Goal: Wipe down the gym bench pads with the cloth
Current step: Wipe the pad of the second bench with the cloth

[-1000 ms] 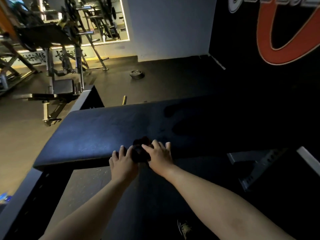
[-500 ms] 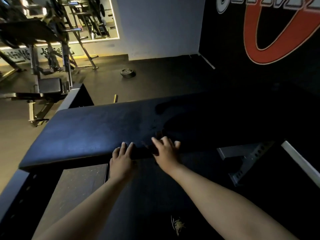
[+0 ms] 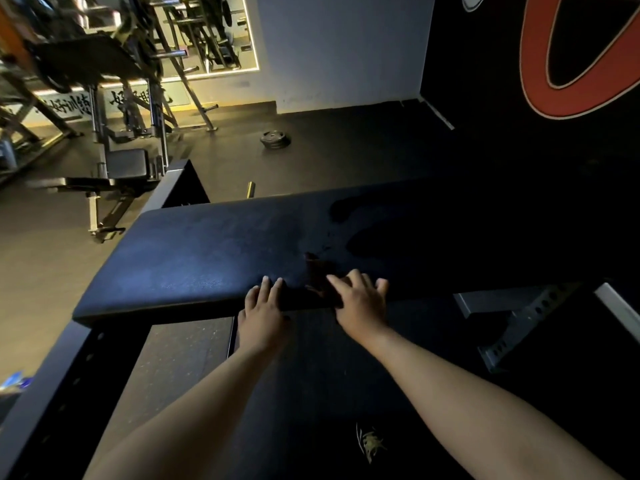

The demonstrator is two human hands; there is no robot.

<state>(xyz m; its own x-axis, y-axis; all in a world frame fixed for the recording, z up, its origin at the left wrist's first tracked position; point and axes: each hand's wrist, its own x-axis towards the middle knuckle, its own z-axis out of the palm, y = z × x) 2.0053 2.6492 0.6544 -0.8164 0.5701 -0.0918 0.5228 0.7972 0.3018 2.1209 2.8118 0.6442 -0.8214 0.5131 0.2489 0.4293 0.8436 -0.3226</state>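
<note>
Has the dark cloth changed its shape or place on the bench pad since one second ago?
Yes. The cloth was bunched between both hands; now it lies flatter along the bench pad near edge, mostly under the right hand.

My bench pad (image 3: 214,258) is a long dark padded slab, lying flat across the frame, its left half catching a bluish sheen, the right half lost in shadow. The cloth (image 3: 317,282) is dark too, bunched flat at the pad's near edge, hard to make out.
</note>
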